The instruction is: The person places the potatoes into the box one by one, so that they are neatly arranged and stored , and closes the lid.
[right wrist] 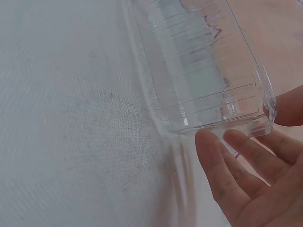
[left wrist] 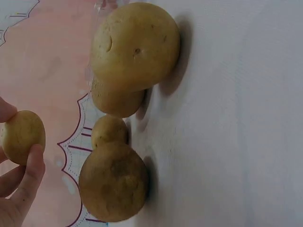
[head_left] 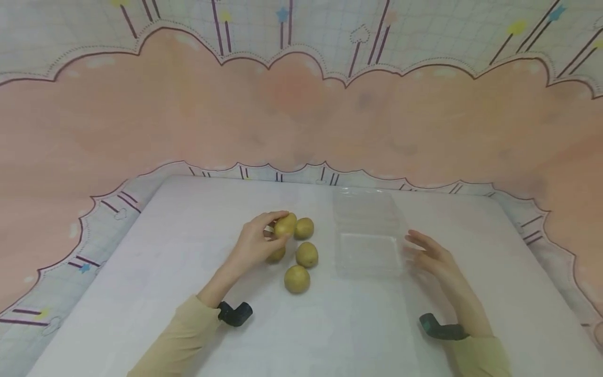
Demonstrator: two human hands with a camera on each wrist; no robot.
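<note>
My left hand (head_left: 256, 238) pinches a yellow-brown potato (head_left: 286, 225) between thumb and fingers. In the left wrist view this held potato (left wrist: 22, 137) is raised at the left edge, while several others lie on the white table. Of those, one potato (head_left: 276, 254) is partly hidden under the left hand, and another potato (head_left: 297, 279) lies nearest the front. A clear plastic box (head_left: 368, 254) with its lid (head_left: 365, 207) folded back stands right of the potatoes. Beside its right wall is my right hand (head_left: 431, 256), fingers loosely extended, fingertips right at the box wall (right wrist: 189, 94) in the right wrist view.
A white cloth covers the table (head_left: 155, 262). Behind it rises a pink and pale patterned backdrop (head_left: 292, 120). Dark wrist mounts (head_left: 235, 314) sit on both forearms, low over the table.
</note>
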